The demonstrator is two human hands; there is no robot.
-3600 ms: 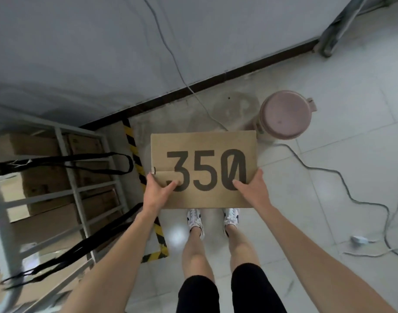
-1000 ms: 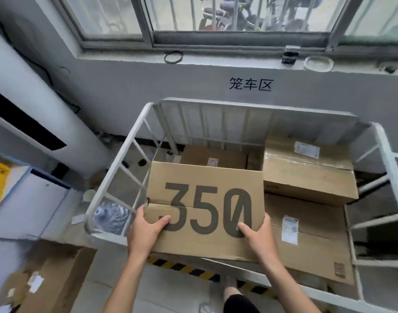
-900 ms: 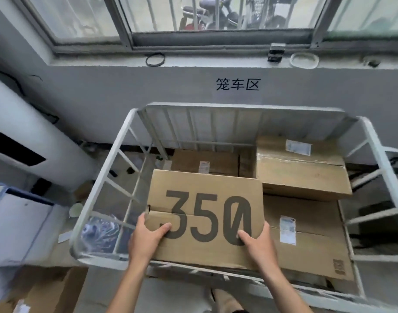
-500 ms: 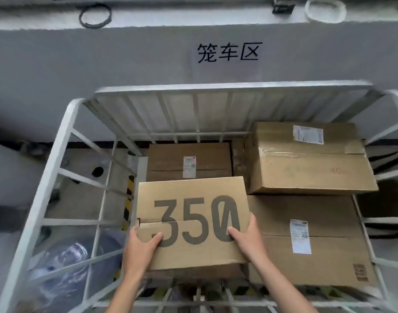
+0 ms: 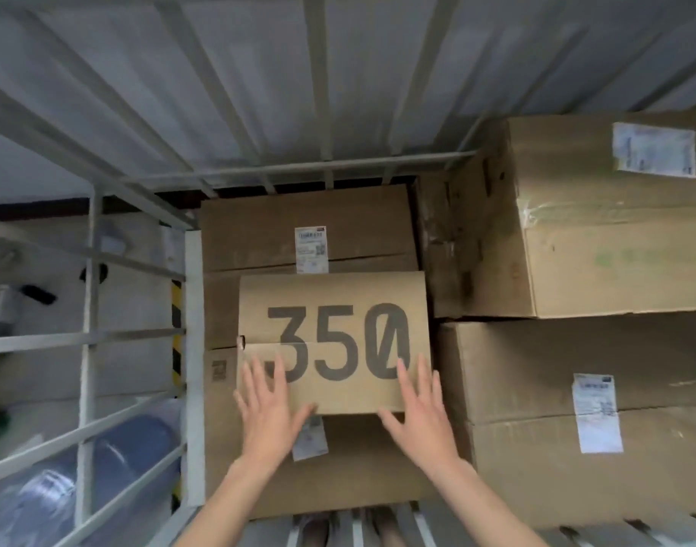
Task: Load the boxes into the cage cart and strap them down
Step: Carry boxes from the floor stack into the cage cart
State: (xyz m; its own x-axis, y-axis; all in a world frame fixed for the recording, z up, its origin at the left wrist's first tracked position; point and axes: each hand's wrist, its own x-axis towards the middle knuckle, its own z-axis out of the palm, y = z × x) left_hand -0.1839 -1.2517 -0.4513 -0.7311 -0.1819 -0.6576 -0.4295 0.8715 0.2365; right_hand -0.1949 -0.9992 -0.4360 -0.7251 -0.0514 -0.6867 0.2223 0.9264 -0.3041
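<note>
A brown box printed "350" [image 5: 334, 329] lies flat inside the white cage cart [image 5: 194, 349], on top of lower brown boxes [image 5: 306, 230] in the cart's left part. My left hand [image 5: 269, 416] rests with spread fingers on the box's near left corner. My right hand [image 5: 421, 416] lies the same way on its near right corner. Neither hand grips the box. Two larger taped boxes are stacked to the right, a far one [image 5: 598, 238] and a near one [image 5: 575, 408].
The cart's barred left side [image 5: 86, 341] and back wall [image 5: 318, 92] close in the load. Outside the left bars lies a blue water bottle [image 5: 113, 467] on the floor. A black-yellow floor stripe [image 5: 176, 333] shows beside the cart.
I carried the "350" box from the floor area to the cart, lowered it onto the boxes inside, and my hands opened from gripping its edges to lying flat on it.
</note>
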